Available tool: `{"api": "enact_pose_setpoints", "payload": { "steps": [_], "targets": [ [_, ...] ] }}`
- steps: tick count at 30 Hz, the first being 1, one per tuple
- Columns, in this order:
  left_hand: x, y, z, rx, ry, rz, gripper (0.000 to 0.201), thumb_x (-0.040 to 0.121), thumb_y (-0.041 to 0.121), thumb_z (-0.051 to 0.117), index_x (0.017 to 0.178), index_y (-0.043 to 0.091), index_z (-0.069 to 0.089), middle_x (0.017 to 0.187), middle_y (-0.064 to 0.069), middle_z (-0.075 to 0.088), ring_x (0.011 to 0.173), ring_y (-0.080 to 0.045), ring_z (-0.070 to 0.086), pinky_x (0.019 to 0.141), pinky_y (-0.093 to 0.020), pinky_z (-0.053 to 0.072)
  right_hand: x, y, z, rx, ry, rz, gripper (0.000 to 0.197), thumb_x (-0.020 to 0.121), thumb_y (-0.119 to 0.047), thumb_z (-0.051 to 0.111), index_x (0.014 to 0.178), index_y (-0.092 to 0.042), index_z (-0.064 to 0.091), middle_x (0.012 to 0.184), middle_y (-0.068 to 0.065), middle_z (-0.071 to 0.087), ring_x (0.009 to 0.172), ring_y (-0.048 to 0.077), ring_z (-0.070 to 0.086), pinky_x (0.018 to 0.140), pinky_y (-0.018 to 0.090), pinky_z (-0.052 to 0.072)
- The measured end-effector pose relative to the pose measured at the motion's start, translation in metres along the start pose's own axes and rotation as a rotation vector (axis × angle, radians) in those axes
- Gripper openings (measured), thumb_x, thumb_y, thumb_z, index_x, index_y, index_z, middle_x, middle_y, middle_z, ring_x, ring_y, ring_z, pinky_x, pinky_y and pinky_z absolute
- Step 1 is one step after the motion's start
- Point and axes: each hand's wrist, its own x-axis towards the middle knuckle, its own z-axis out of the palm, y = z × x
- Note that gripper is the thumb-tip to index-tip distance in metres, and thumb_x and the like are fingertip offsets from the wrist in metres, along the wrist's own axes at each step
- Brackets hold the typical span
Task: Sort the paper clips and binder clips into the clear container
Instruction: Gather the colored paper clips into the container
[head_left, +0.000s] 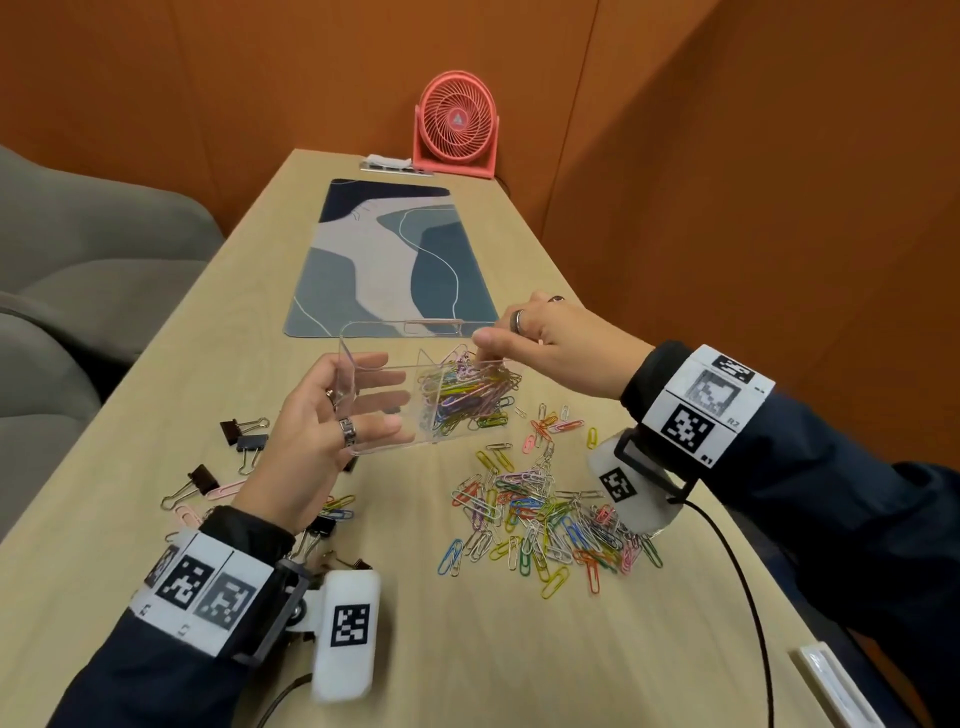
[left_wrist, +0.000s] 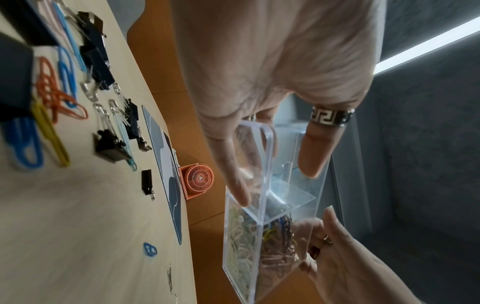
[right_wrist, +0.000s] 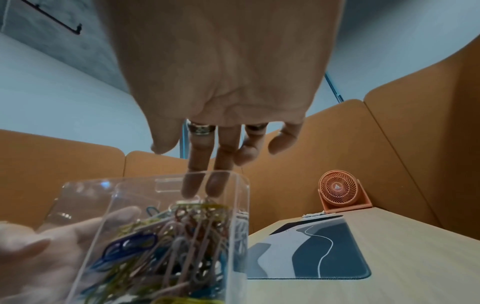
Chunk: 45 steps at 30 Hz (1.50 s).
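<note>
**Clear container held above the table, paper clips in one compartment**

The clear container (head_left: 400, 387) is held up off the wooden table (head_left: 467, 649) by the left hand (head_left: 317, 441), whose thumb and fingers are wrapped round its left end; the fingers can be seen through the plastic. The container is divided into compartments, and a heap of coloured paper clips in the container (head_left: 467, 392) fills the right-hand one, while the compartment by the left hand appears to hold nothing.

The right hand (head_left: 550, 343) is placed over the container's right end, with two fingers extended down into the clips, as seen in the right wrist view (right_wrist: 197, 181). Whether a clip is pinched there cannot be told.

A scatter of loose paper clips (head_left: 545, 514) is spread on the table below the right hand. Several black binder clips (head_left: 244, 434) are lying on the table to the left, near the left wrist, mixed with a few more paper clips.

Farther back a patterned blue mat (head_left: 384, 254) is laid flat, and a coral desk fan (head_left: 456, 127) is stood at the far end against the orange wall.
</note>
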Motion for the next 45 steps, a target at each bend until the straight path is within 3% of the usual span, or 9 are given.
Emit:
{"api": "enact_pose_setpoints", "payload": {
  "steps": [4,9,13,18,23,28,32,37,45],
  "targets": [
    [0.000,0.002,-0.001,-0.032,0.008,0.005,0.050,0.057,-0.002,0.065,0.105,0.009,0.057,0.102,-0.005,0.068,0.103,-0.032,0.064,0.068,-0.034,0.058,-0.001,-0.002,-0.006,0.040,-0.007,-0.029,0.043,0.093,-0.048,0.040,0.088,-0.016,0.069,0.073,-0.002,0.060,0.071,0.011,0.048,0.061,0.027,0.033],
    [0.000,0.003,0.000,-0.055,0.015,0.017,0.046,0.059,-0.001,0.062,0.103,0.011,0.057,0.102,-0.007,0.066,0.099,-0.029,0.065,0.067,-0.034,0.058,0.000,-0.006,-0.009,-0.038,-0.073,-0.035,0.043,0.091,-0.051,0.039,0.094,-0.023,0.073,0.082,0.003,0.062,0.075,0.008,0.037,0.066,0.024,0.025],
    [0.000,0.002,-0.001,-0.042,0.005,0.006,0.055,0.051,0.001,0.070,0.104,0.006,0.054,0.104,-0.008,0.066,0.098,-0.028,0.066,0.068,-0.035,0.058,-0.001,-0.006,-0.008,-0.068,-0.082,-0.037,0.031,0.088,-0.048,0.049,0.106,-0.030,0.067,0.073,-0.016,0.047,0.080,0.009,0.037,0.074,0.024,0.024],
    [0.000,0.001,-0.001,-0.042,0.007,0.003,0.065,0.048,0.006,0.073,0.109,0.002,0.052,0.105,-0.010,0.066,0.099,-0.029,0.066,0.067,-0.035,0.058,-0.001,0.000,-0.006,0.000,-0.122,-0.109,0.019,0.086,-0.036,0.061,0.104,-0.031,0.065,0.088,-0.022,0.065,0.080,0.006,0.041,0.069,0.016,0.032],
    [0.000,0.000,-0.001,-0.047,-0.006,0.002,0.063,0.051,0.001,0.071,0.111,-0.001,0.051,0.106,-0.010,0.065,0.099,-0.029,0.066,0.067,-0.035,0.058,0.001,0.001,-0.013,-0.038,-0.187,-0.088,0.014,0.086,-0.027,0.065,0.100,-0.027,0.065,0.081,-0.020,0.066,0.083,0.025,0.054,0.072,0.032,0.042],
    [0.001,0.000,0.000,-0.036,-0.006,0.001,0.062,0.045,0.016,0.074,0.104,0.010,0.058,0.099,-0.004,0.070,0.100,-0.029,0.066,0.069,-0.036,0.058,0.001,0.002,-0.011,-0.115,-0.257,-0.117,0.020,0.088,-0.018,0.060,0.104,-0.028,0.066,0.081,-0.025,0.061,0.073,-0.015,0.046,0.063,0.011,0.029],
    [0.000,0.001,0.000,-0.040,-0.013,0.006,0.061,0.046,0.016,0.074,0.104,0.011,0.058,0.099,-0.004,0.070,0.101,-0.030,0.066,0.070,-0.036,0.058,0.004,0.001,-0.018,-0.040,-0.264,-0.117,0.015,0.085,-0.014,0.064,0.098,-0.020,0.066,0.080,-0.019,0.060,0.067,-0.019,0.046,0.062,0.003,0.033],
    [0.000,0.002,0.001,-0.032,-0.019,0.009,0.061,0.046,0.015,0.074,0.105,0.012,0.057,0.100,-0.003,0.070,0.103,-0.030,0.065,0.070,-0.036,0.058,0.006,-0.002,-0.022,-0.161,-0.284,-0.106,0.020,0.086,-0.023,0.063,0.104,-0.030,0.066,0.080,-0.019,0.054,0.084,0.018,0.046,0.072,0.030,0.035],
    [-0.001,0.002,0.001,-0.033,-0.017,0.010,0.068,0.045,0.009,0.074,0.109,0.001,0.051,0.100,-0.005,0.069,0.101,-0.030,0.065,0.067,-0.035,0.058,0.005,-0.007,-0.015,-0.360,-0.270,-0.147,0.026,0.084,-0.038,0.063,0.110,-0.036,0.064,0.097,-0.004,0.038,0.093,0.011,0.033,0.079,0.033,0.025]
  ]
}}
